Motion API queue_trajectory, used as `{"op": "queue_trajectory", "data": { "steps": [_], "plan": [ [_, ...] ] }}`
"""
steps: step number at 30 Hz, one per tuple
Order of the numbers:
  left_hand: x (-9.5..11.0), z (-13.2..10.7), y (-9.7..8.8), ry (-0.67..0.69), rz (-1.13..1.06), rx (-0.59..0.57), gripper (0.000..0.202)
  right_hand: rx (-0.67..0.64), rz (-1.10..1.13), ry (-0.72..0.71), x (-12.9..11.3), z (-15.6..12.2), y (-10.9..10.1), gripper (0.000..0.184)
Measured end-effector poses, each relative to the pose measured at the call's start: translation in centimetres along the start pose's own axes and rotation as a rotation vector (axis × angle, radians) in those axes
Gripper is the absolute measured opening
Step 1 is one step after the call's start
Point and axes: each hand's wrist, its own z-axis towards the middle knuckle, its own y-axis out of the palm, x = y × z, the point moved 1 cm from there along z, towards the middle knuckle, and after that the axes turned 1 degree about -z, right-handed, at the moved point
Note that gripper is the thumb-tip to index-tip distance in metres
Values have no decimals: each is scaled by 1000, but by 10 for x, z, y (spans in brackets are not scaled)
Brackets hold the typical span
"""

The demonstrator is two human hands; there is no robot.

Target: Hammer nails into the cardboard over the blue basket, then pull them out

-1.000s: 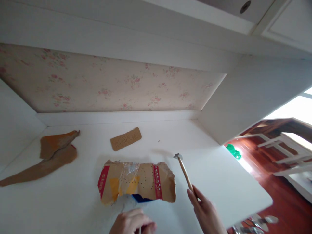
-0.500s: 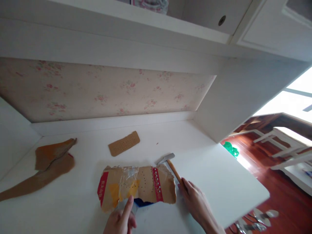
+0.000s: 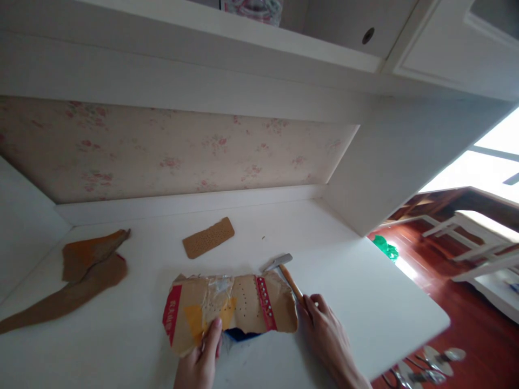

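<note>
A torn piece of brown cardboard (image 3: 243, 308) with red stripes, yellow patches, clear tape and rows of small holes lies on the white desk (image 3: 365, 302). Something blue shows under its near edge. My left hand (image 3: 201, 359) pinches the cardboard's near edge, fingers closed on it. A small hammer (image 3: 284, 273) with a wooden handle lies beside the cardboard's right end, its metal head pointing away. My right hand (image 3: 326, 335) rests on the handle's near end, fingers curled over it.
A perforated brown strip (image 3: 208, 237) lies further back. Torn brown cardboard scraps (image 3: 81, 270) lie at the left. Floral wallpaper and a white shelf rise behind. The desk's right edge drops to a red wooden floor with a green object (image 3: 385, 249) and white furniture.
The hammer came down from raised to lying flat on the desk. My left hand moved forward and took hold of the cardboard's near edge, shifting it slightly.
</note>
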Motion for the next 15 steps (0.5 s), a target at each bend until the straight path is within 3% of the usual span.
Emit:
{"op": "queue_trajectory", "data": {
  "steps": [5,10,15],
  "plan": [
    [-1,-3,5,-120,-63,-3,62,42,65,0,4,-1,6,33],
    [5,-6,7,-119,-214,32,56,129,207,6,3,-2,6,42],
    [16,-15,10,-97,-328,66,52,206,489,28,-9,-2,-3,46]
  ]
}}
